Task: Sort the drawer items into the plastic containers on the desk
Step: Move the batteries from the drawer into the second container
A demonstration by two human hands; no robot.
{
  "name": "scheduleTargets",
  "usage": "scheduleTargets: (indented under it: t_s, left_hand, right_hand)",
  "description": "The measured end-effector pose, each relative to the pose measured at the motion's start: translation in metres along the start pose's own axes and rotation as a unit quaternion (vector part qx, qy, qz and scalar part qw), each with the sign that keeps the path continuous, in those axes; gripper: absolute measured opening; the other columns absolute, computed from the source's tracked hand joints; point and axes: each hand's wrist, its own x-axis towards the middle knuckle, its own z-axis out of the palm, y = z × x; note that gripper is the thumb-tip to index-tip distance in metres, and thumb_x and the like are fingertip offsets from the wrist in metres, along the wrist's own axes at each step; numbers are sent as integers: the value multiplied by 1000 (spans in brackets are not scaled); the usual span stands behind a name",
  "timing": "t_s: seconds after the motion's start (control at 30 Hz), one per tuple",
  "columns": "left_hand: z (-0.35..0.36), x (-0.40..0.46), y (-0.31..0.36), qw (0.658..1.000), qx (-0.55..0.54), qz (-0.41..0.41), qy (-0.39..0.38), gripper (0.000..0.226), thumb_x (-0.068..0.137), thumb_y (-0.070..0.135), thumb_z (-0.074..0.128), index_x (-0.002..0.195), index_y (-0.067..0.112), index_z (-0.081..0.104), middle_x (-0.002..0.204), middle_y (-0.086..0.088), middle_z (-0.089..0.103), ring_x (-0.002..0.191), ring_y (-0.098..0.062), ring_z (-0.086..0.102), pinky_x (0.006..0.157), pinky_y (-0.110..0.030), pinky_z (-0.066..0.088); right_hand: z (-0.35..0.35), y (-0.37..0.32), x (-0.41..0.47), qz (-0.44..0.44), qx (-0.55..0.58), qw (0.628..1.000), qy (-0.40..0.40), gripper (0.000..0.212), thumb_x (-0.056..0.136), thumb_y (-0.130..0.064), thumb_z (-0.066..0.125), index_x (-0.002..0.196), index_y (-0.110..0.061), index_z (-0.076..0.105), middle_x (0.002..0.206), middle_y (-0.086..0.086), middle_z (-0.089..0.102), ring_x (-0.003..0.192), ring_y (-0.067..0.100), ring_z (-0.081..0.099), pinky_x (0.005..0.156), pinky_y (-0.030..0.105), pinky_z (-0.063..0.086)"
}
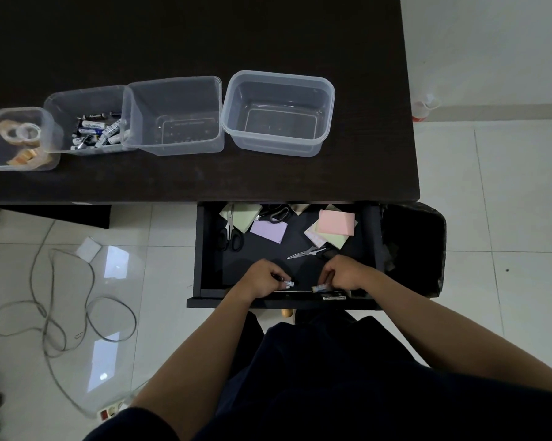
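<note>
Both my hands are down in the open black drawer point(208, 249), near its front edge. My left hand point(263, 278) curls round small batteries, with one white battery tip point(289, 284) sticking out. My right hand point(344, 276) grips another battery point(320, 287). Farther back in the drawer lie sticky-note pads: pink point(336, 223), purple point(268, 231) and green point(241, 215), plus black-handled scissors point(230, 238) and a second pair point(306, 251). On the dark desk point(188, 33) stand several clear containers: one with tape rolls point(18, 138), one with batteries point(93, 128), two empty ones point(173, 116) point(279, 113).
A black bin point(414, 246) stands right of the drawer. Grey cable loops point(61, 307) and a power strip point(109, 410) lie on the white tiled floor to the left. A small bottle point(424, 106) stands on the floor past the desk's right edge.
</note>
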Motion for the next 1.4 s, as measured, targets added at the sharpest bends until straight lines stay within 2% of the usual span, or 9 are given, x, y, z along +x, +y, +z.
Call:
scheduleTargets:
  t_s: [0.17, 0.37, 0.6, 0.73, 0.83, 1.03, 1.2, 1.33, 1.4]
  left_hand:
    - [-2, -2, 1, 999, -48, -18, 4, 21, 80, 3, 71, 101, 6, 73, 101, -10, 72, 80, -5, 61, 69, -7, 42]
    - [-2, -2, 0, 997, -69, -25, 1, 21, 81, 3, 70, 101, 7, 73, 96, -8, 72, 70, 3, 57, 64, -4, 41]
    - [-3, -2, 1, 997, -71, -26, -3, 22, 81, 2, 70, 102, 3, 72, 92, -6, 69, 70, 4, 57, 60, 0, 41]
    - [-4, -3, 2, 997, -73, -26, -8, 21, 80, 2, 70, 102, 4, 72, 89, -6, 68, 72, -1, 59, 65, -4, 44]
    - [-4, -6, 5, 997, -75, -20, -4, 21, 80, 2, 71, 100, 5, 73, 87, -9, 68, 76, -10, 61, 74, -17, 47]
    - [-17, -14, 9, 993, -118, -10, 27, 19, 81, 4, 70, 100, 6, 73, 75, 1, 65, 64, -8, 56, 63, -17, 45]
    - [-46, -23, 10, 982, -173, 2, 77, 19, 82, 5, 70, 100, 9, 73, 78, -1, 67, 72, -13, 59, 66, -22, 49]
    - [-85, -38, 8, 975, -193, 30, 105, 18, 83, 5, 69, 100, 8, 73, 75, 4, 65, 70, -9, 60, 67, -20, 52]
    - [-110, -47, 4, 969, -210, 38, 122, 17, 82, 5, 70, 98, 9, 74, 72, 4, 64, 70, -11, 59, 72, -28, 53]
  right_hand:
    - [-6, -13, 2, 5, -58, 998, -29, 26, 78, -4, 70, 103, -10, 72, 108, 5, 70, 96, 19, 63, 76, 21, 45]
    - [-3, -18, 4, 7, -68, 996, -52, 26, 81, -7, 65, 106, -11, 70, 109, 6, 69, 88, 16, 60, 75, 22, 45]
    - [-1, -11, 2, -18, -15, 999, -31, 31, 75, -3, 75, 106, -9, 71, 93, 4, 68, 83, 12, 59, 74, 20, 44]
    - [-2, -13, 2, -18, -15, 1000, -20, 32, 73, 2, 74, 103, -8, 73, 101, 10, 72, 82, 13, 60, 71, 19, 44]
    - [-5, -15, -1, -22, -25, 999, -23, 31, 73, 3, 73, 102, -9, 74, 99, 9, 73, 80, 12, 60, 65, 17, 45]
    - [-8, -16, -12, -21, 63, 997, 49, 28, 75, 4, 72, 101, -8, 73, 80, 4, 67, 64, 12, 61, 44, 16, 50]
    - [-16, -42, -27, -71, 139, 978, 141, 27, 73, 4, 75, 99, -2, 73, 71, -4, 65, 51, -8, 58, 56, 12, 50]
    - [-13, -90, -34, -89, 222, 955, 172, 24, 76, 1, 74, 99, -5, 73, 70, 8, 67, 68, 16, 66, 65, 34, 60]
    - [-10, -121, -33, -106, 234, 948, 188, 26, 76, -1, 75, 100, -8, 73, 72, 12, 69, 72, 23, 69, 65, 36, 61]
